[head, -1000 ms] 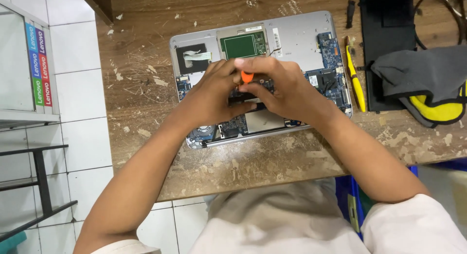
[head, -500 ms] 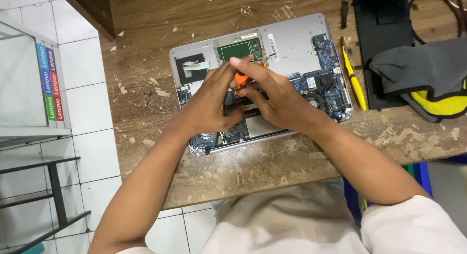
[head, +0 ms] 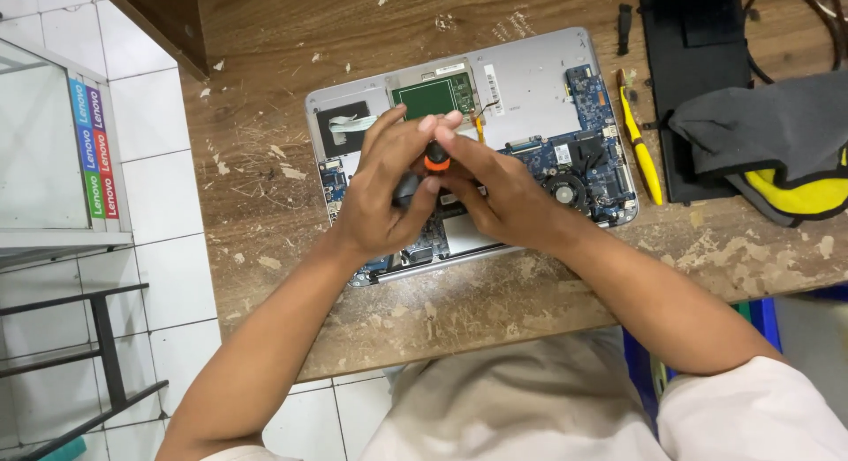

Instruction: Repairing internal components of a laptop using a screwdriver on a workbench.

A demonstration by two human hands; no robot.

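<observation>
Head cam: left hand (head: 384,192) & right hand (head: 503,196) both pinch an orange-capped screwdriver (head: 435,158), upright over the opened laptop (head: 530,90). Yellow tool (head: 643,156) lies just right of it on the wooden bench (head: 265,161).

this is looking like a small electronics repair workshop: an opened laptop (head: 477,143) is lying with its circuit boards showing on a scarred wooden bench (head: 265,196), yellow-handled pliers (head: 640,143) resting beside it.

A worn wooden table (head: 265,187), scarred and flecked with pale chips, fills the scene. To its left lies a white tiled floor (head: 168,205). At the near left stands a black metal rack (head: 97,337).
</observation>
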